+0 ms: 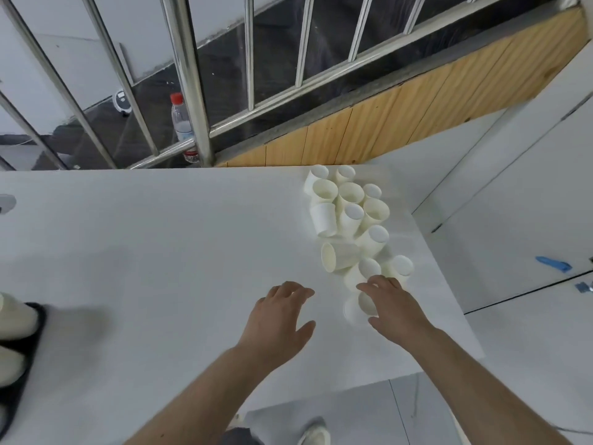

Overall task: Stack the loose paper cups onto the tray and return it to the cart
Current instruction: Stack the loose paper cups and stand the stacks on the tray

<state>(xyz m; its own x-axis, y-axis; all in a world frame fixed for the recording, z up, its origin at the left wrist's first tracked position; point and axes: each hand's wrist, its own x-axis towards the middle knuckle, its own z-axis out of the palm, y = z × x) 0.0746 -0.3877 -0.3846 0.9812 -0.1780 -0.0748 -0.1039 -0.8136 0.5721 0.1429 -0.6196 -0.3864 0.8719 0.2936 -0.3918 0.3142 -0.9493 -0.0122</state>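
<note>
The loose paper cups (pixel 351 220) lie in a cluster near the right edge of the white table (pixel 160 252), some upright, some upside down, some on their sides. The nearest cup (pixel 361 308) lies on its side with its mouth toward the person, and the right hand (pixel 393 308) curls over it, fingers above and thumb below, though whether the grip has closed cannot be told. The left hand (pixel 282 316) hovers just left of it, fingers relaxed and spread, holding nothing.

The step in hand appears to be picking up this first cup. It would go best with a light hold on the wall, since thin paper likely crushes easily, and with each cup turned the same way so that they nest.

About fourteen loose cups can be counted, though overlap makes that uncertain. At the left edge a dark tray (pixel 30 345) carries at least two stacks of cups (pixel 12 319), only partly in view.
</note>
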